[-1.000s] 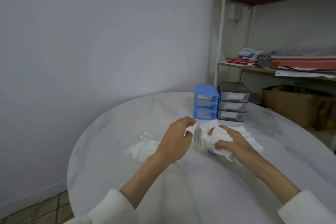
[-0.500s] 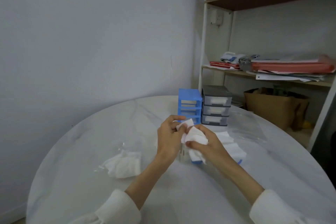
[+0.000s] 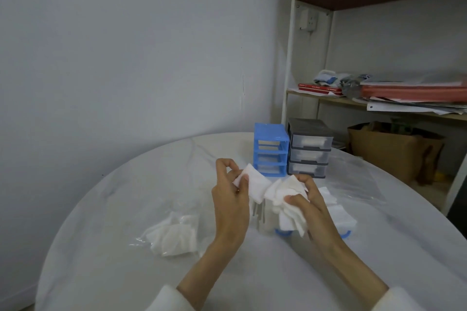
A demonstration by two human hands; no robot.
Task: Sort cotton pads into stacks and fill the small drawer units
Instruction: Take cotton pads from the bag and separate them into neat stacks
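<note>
While the left hand (image 3: 231, 192) pinches one square white cotton pad (image 3: 254, 185) between thumb and fingers, the right hand (image 3: 307, 203) clutches a rumpled bunch of white cotton pads (image 3: 283, 199) — both held above the round white marble table (image 3: 121, 280). Behind the hands stands the blue plastic three-drawer unit (image 3: 271, 153), with the grey plastic three-drawer unit (image 3: 308, 151) just beside it on its right — white pads showing through its clear drawers. Left of the hands, a clear plastic bag of white pads (image 3: 173, 236) lies flat.
</note>
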